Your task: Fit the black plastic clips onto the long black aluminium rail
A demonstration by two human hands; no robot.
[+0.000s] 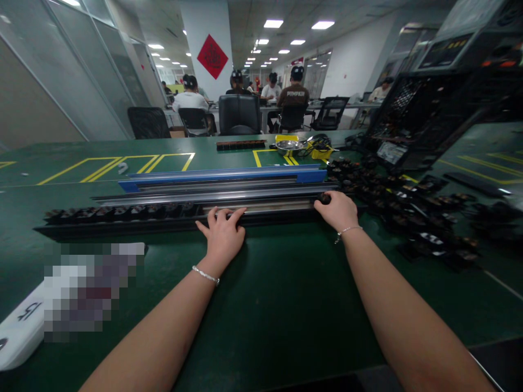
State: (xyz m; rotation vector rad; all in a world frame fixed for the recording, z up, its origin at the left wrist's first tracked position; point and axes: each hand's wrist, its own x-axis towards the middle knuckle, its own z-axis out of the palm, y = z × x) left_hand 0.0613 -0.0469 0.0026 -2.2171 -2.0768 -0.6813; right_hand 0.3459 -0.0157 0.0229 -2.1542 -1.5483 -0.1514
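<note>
A long black rail (163, 224) lies across the green table, with a row of small black parts (118, 211) along its left half. My left hand (223, 231) rests on the rail near its middle, fingers spread, holding nothing that I can see. At the rail's right end my right hand (337, 211) pinches a small black part (324, 198) between thumb and fingers. Behind the rail lie a grey metal strip (171, 199) and a blue strip (312, 176).
Many loose black parts (425, 212) are heaped at the right, below a tilted black case (417, 120). A metal bowl (289, 146) and a short dark strip (241, 145) stand farther back. A white device (24, 321) lies at the left. People sit in the background.
</note>
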